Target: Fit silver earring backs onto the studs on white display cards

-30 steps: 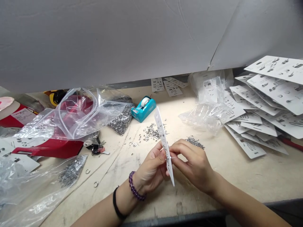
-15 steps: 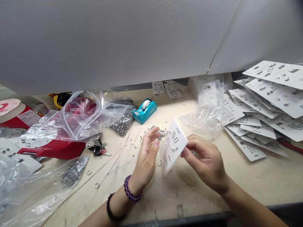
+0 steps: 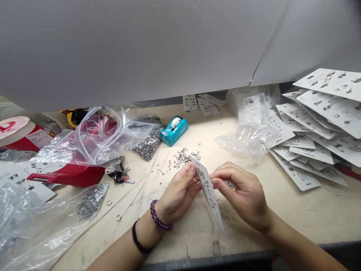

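A white card with several small metal pieces stands tilted between my hands, nearly edge-on. My left hand grips its left side, thumb near the upper edge and fingers behind it. On the other side, my right hand has thumb and index finger pinched together at the card's right face; whether a tiny piece is between them is too small to tell. Several small metal parts show by the right fingers. Beyond the left hand, a pile of tiny metal parts lies on the table.
Behind the pile stands a teal tape dispenser. Stacked cards and a clear plastic bag are at the right. Plastic bags, a red tray and keys lie at the left. A grey panel rises behind.
My left hand was open beside the card and now grips it. The card has turned more edge-on, its lower end swinging right. My right fingertips have moved slightly left.
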A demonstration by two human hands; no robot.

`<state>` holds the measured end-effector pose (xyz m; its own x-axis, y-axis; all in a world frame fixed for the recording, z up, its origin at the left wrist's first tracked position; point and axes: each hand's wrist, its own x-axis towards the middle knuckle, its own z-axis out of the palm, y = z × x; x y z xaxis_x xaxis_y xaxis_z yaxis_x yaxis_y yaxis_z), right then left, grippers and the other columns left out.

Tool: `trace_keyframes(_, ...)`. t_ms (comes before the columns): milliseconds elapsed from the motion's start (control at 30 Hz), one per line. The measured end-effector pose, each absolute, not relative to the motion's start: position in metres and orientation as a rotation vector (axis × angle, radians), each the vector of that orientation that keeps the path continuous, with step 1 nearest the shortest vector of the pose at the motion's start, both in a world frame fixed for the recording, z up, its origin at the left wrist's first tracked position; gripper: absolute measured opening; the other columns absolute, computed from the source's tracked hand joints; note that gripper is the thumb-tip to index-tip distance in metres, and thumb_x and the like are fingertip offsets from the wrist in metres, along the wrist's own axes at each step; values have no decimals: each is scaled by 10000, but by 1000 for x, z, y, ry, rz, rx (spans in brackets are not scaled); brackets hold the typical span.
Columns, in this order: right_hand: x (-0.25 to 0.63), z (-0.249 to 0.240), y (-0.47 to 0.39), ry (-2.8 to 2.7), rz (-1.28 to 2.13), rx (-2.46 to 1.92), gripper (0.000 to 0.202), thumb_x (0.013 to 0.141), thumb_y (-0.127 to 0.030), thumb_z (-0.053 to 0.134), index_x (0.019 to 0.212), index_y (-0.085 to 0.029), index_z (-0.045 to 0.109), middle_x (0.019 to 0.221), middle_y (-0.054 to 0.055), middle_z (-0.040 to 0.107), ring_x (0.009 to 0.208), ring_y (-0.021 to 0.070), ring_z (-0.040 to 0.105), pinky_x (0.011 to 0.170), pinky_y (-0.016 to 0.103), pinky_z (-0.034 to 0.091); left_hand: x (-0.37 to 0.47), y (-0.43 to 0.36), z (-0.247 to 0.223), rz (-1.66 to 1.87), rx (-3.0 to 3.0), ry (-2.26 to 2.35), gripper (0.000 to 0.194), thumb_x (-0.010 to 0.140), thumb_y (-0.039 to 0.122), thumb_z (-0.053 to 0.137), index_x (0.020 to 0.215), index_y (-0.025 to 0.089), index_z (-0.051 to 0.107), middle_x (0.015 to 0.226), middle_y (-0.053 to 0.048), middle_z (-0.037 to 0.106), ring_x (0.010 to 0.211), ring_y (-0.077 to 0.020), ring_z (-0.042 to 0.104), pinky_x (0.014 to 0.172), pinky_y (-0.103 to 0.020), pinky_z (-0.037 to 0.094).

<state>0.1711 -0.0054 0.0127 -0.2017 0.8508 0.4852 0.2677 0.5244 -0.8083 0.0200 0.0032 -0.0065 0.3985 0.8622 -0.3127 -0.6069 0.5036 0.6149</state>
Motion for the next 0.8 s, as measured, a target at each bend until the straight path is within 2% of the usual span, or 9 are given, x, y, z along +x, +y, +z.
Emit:
trace_keyframes(233,167,8,-6,-1683,797,-931,101,824,-124,525,859,-178,602,719,12,604,686,120,574,594,260,479,25,-2,-10,965,279,607,118,766,250,607,838,170,559,691,29,507,611,-60,483,667,-217,415)
trace_keyframes(300,169,7,-6,-1655,825,-958,128,860,-154,472,801,-177,583,683,7,575,665,118,556,593,266,458,23,-3,-9,951,216,583,116,766,209,603,864,184,547,682,43,474,565,-42,452,628,-203,404)
trace_keyframes(400,170,4,-5,-1603,906,-1043,283,912,-224,358,669,-172,494,634,1,497,598,106,500,565,269,422,21,-3,-6,889,208,533,112,773,188,585,876,195,541,656,47,436,528,-38,418,565,-185,366)
trace_keyframes(467,169,3,-5,-1598,974,-1081,307,924,-255,319,653,-177,440,631,-6,456,580,99,471,551,260,413,21,-4,-5,844,224,518,113,771,195,586,876,204,544,650,47,424,522,-39,404,551,-182,349)
trace_keyframes(667,159,6,-8,-1452,1297,-957,143,901,-268,398,814,-184,473,754,-5,532,552,65,540,476,204,459,21,-8,-5,867,332,515,186,734,228,629,902,202,552,666,33,458,531,-49,423,561,-200,364)
trace_keyframes(800,158,8,-9,-1430,1213,-927,88,840,-229,516,795,-180,573,756,4,554,579,78,577,468,202,491,19,-9,-4,881,381,522,230,731,261,635,933,203,543,610,32,465,538,-63,437,541,-186,350)
